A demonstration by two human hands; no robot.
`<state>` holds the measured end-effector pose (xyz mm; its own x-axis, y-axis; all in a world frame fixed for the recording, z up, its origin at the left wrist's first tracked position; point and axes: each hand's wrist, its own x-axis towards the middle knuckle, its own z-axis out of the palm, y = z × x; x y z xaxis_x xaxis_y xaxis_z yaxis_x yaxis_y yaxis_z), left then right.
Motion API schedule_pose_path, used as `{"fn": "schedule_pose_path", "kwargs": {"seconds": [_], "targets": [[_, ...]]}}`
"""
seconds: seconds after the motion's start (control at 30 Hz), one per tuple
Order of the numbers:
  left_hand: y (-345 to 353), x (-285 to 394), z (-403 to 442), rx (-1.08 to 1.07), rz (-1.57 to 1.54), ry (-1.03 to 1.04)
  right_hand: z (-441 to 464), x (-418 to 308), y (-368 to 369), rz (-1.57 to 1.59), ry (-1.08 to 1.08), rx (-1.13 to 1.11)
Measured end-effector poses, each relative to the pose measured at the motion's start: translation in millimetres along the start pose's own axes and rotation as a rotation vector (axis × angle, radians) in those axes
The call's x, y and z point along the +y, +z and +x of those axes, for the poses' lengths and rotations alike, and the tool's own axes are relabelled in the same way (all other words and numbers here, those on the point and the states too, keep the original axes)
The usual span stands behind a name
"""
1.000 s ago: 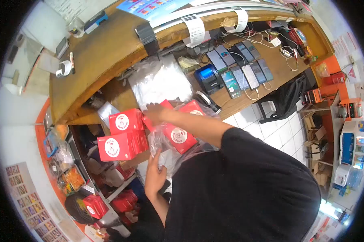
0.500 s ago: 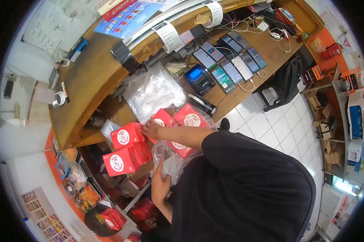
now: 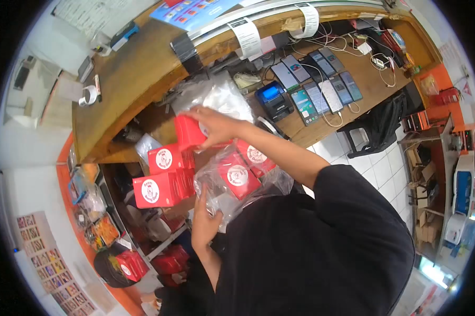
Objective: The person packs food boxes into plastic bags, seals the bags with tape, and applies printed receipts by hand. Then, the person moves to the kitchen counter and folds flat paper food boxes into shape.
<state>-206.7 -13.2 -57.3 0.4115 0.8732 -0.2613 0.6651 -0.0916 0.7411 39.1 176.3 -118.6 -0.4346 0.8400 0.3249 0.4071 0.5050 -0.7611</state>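
My right hand (image 3: pixel 213 125) is closed on a red box (image 3: pixel 188 134), which is tilted and raised beside the stacked boxes. My left hand (image 3: pixel 204 220) pinches the edge of a clear plastic bag (image 3: pixel 216 196). Inside the bag lie red boxes with round white labels, one nearer (image 3: pixel 239 175) and one behind it (image 3: pixel 258 157). Left of the bag, more red boxes stand in two rows, an upper one (image 3: pixel 163 158) and a lower one (image 3: pixel 154 191). A pile of clear plastic bags (image 3: pixel 224 97) lies behind my right hand.
Several phones (image 3: pixel 306 107) and a small printer (image 3: pixel 274 100) are on the wooden desk (image 3: pixel 300 134). A raised counter (image 3: pixel 111 100) curves along the left and back. A black bag (image 3: pixel 377 126) hangs at the right. Below left is another red box (image 3: pixel 132 265) on a shelf.
My right hand has lifted a red box from beside the bagged boxes and moved it up and left toward the stacked ones. My left hand stays at the bag's edge. The view has shifted.
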Motion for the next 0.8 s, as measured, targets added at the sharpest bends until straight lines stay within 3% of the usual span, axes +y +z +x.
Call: {"fn": "schedule_pose_path", "kwargs": {"seconds": [0.13, 0.23, 0.27, 0.37, 0.43, 0.53, 0.63, 0.73, 0.8], "targets": [[-6, -13, 12, 0.045, 0.008, 0.050, -27, -85, -50, -0.007, -0.036, 0.241], [-14, -30, 18, -0.072, 0.000, -0.099, -64, -128, -43, 0.201, 0.005, 0.217], [-14, -37, 21, -0.130, -0.002, -0.155, -77, -130, -32, 0.234, 0.018, 0.155], [-12, -35, 18, -0.026, -0.256, 0.004, -113, -97, 7, 0.228, 0.032, -0.039], [-13, -35, 14, -0.009, -0.134, 0.058, -125, -74, 20, 0.085, -0.004, -0.186], [-9, -27, 10, 0.038, -0.075, 0.077, -128, -59, 35, -0.405, 0.289, -0.367], [0, -12, 7, 0.003, -0.039, 0.074, -122, -47, 52, -0.670, 0.678, -0.237], [15, -6, 9, 0.025, -0.038, 0.128, -117, -28, 69, -0.865, 0.804, -0.250], [15, -3, 9, 0.070, -0.032, 0.159, -117, -15, 68, -0.705, 0.883, -0.421]]}}
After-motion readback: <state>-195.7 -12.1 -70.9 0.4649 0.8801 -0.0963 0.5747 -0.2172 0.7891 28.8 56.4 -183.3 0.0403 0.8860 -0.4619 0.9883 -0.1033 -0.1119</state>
